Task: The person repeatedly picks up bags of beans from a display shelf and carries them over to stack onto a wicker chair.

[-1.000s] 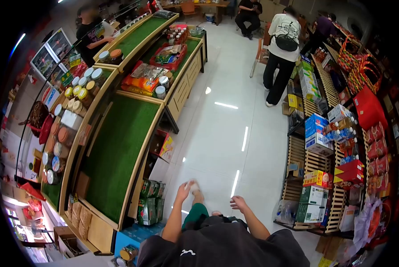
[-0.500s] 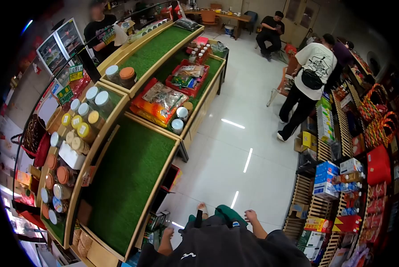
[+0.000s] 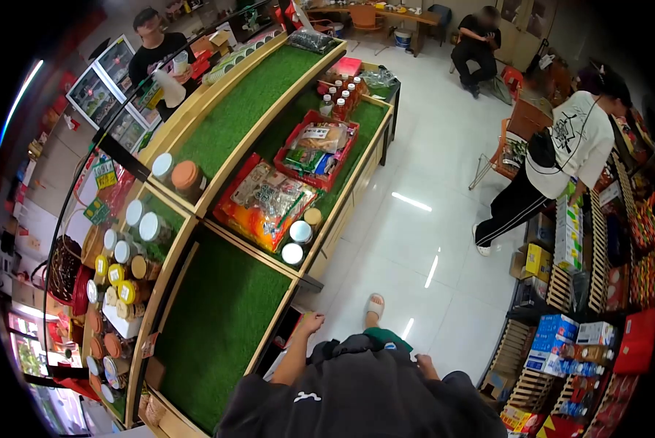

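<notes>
My left hand point(image 3: 311, 323) hangs beside the wooden display stand, its fingers loosely curled in and nothing seen in them. Nearest to it is the right edge of the lower shelf point(image 3: 221, 306), lined with green artificial turf. On my other side, my right hand point(image 3: 425, 363) hangs low above the tiled floor, partly behind my arm and small in view; its fingers look curled in, with no object visible. One sandalled foot point(image 3: 373, 310) is stretched forward on the floor between them. Neither hand touches any goods.
Lidded jars point(image 3: 154, 228) crowd the stand's left side. A red basket point(image 3: 316, 150) of packets and bottles point(image 3: 340, 102) are further along. Slatted racks with boxes point(image 3: 552, 343) line the right. One person point(image 3: 572, 146) leans toward them near a chair point(image 3: 514, 139); others are behind.
I have moved forward along the aisle. My left hand has swung forward and my right hand back. The person in white has turned toward the right-hand racks, reaching down.
</notes>
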{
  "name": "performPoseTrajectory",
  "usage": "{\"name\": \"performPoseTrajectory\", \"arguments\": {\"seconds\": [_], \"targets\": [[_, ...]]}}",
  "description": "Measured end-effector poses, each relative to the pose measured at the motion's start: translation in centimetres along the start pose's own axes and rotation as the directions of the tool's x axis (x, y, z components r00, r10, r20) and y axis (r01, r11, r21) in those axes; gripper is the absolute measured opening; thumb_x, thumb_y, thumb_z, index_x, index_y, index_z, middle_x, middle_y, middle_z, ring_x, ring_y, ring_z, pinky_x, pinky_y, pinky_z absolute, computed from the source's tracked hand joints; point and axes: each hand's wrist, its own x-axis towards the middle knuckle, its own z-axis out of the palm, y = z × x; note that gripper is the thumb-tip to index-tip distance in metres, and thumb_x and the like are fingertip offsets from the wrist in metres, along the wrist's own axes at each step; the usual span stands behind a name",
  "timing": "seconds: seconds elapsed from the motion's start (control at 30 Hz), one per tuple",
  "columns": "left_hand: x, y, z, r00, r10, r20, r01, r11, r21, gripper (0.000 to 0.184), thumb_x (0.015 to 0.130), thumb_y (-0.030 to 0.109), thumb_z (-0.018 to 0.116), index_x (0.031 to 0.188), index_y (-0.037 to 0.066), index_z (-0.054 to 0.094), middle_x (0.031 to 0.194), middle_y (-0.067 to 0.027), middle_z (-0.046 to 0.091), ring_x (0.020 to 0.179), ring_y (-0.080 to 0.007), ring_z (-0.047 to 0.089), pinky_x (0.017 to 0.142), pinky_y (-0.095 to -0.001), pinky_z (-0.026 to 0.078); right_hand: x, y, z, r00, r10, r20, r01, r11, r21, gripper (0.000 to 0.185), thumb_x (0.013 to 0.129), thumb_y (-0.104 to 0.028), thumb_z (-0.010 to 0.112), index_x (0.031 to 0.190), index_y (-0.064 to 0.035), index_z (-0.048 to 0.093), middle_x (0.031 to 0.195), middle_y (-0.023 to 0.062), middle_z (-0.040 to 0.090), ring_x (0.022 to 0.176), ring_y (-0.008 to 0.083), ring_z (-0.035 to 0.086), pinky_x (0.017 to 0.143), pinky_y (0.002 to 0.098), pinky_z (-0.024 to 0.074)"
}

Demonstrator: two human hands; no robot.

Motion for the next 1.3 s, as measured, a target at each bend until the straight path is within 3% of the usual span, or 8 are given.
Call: {"name": "performPoseTrajectory", "arguments": {"seconds": [0.1,0.2,0.33,0.47,0.8,0.97,1.17,1.3], "targets": [[3.1,5.1,-1.0,0.974,-0.226,0.031,0.221,0.967,0.126,0.043,0.084,0.037,0.053,0.115,0.008,0.058,0.09,-0.0109,0.063,0.075,-0.0183,0.059,0.056,-0.0339,0.048,5.8,-5.7,-1.5,0.996,-0.077,0.048,0.069,0.985,0.161,0.036,0.085,-0.026,0.052,0.11,-0.0003,0.052,0.091,0.0179,0.065,0.068,0.027,0.063,0.052,0.0404,0.0512],[9.3,5.4,-0.8,0.995,-0.071,-0.075,0.08,0.99,0.114,0.044,0.081,0.031,0.054,0.11,-0.001,0.059,0.11,-0.0237,0.061,0.106,-0.0392,0.056,0.091,-0.0398,0.044,8.8,-14.8,-4.0,0.956,-0.292,0.044,0.282,0.948,0.15,0.039,0.086,-0.03,0.053,0.116,-0.0039,0.05,0.094,0.0162,0.064,0.075,0.0263,0.064,0.061,0.0408,0.0529],[9.3,18.3,-1.0,0.974,-0.201,-0.103,0.197,0.979,-0.05,0.04,0.084,0.03,0.054,0.111,0.001,0.059,0.096,-0.0159,0.065,0.071,-0.0204,0.061,0.068,-0.0326,0.048,4.0,-28.7,-5.7,0.947,-0.321,0.017,0.288,0.871,0.399,0.046,0.086,-0.031,0.053,0.123,-0.005,0.046,0.108,0.0172,0.06,0.089,0.0299,0.061,0.074,0.0416,0.0514],[18.5,21.5,-0.3,0.994,0.027,-0.103,-0.035,0.997,-0.07,0.039,0.086,0.029,0.054,0.116,0.004,0.058,0.102,-0.016,0.064,0.089,-0.025,0.062,0.08,-0.0337,0.047,6.5,-36.7,-5.8,0.941,-0.328,0.082,0.196,0.728,0.657,0.05,0.087,-0.032,0.053,0.129,-0.0068,0.043,0.12,0.0182,0.054,0.102,0.0314,0.055,0.083,0.0422,0.0487],[33.5,46.3,-6.7,0.982,0.19,0.002,-0.186,0.959,-0.214,0.039,0.089,0.024,0.051,0.122,0.002,0.053,0.102,-0.0115,0.063,0.093,-0.0197,0.06,0.081,-0.0311,0.048,15.7,-54.9,-5.4,0.981,-0.126,0.146,0.056,0.909,0.414,0.04,0.088,-0.028,0.048,0.12,-0.0049,0.046,0.112,0.0202,0.057,0.09,0.0351,0.059,0.072,0.0438,0.0533],[38.1,57.0,-12.1,0.89,0.443,-0.107,-0.447,0.802,-0.396,0.039,0.093,0.027,0.052,0.126,0.006,0.049,0.112,-0.0072,0.059,0.094,-0.0134,0.056,0.081,-0.0271,0.045,19.5,-72.6,-4.3,0.904,-0.399,0.156,0.326,0.877,0.354,0.044,0.091,-0.03,0.044,0.125,-0.0012,0.045,0.109,0.0212,0.058,0.086,0.0326,0.061,0.07,0.0414,0.055],[39.8,69.2,-21.3,0.791,0.512,-0.334,-0.6,0.546,-0.584,0.034,0.096,0.02,0.048,0.127,0.007,0.047,0.117,-0.0084,0.057,0.1,-0.0166,0.058,0.087,-0.0299,0.046,12.9,-101.6,2.7,0.629,-0.723,0.286,0.707,0.685,0.177,0.04,0.09,-0.031,0.052,0.118,-0.0016,0.053,0.1,0.0117,0.061,0.084,0.0227,0.061,0.071,0.0335,0.0512],[42.9,76.6,-27.5,0.677,0.472,-0.565,-0.727,0.548,-0.413,0.035,0.094,0.017,0.05,0.127,0.005,0.045,0.119,-0.0082,0.055,0.1,-0.0163,0.058,0.085,-0.0296,0.047,7.7,-119.9,9.8,0.183,-0.93,0.319,0.959,0.24,0.152,0.033,0.09,-0.024,0.057,0.114,-0.0006,0.056,0.098,0.007,0.062,0.088,0.0159,0.059,0.078,0.0265,0.0467]]}}
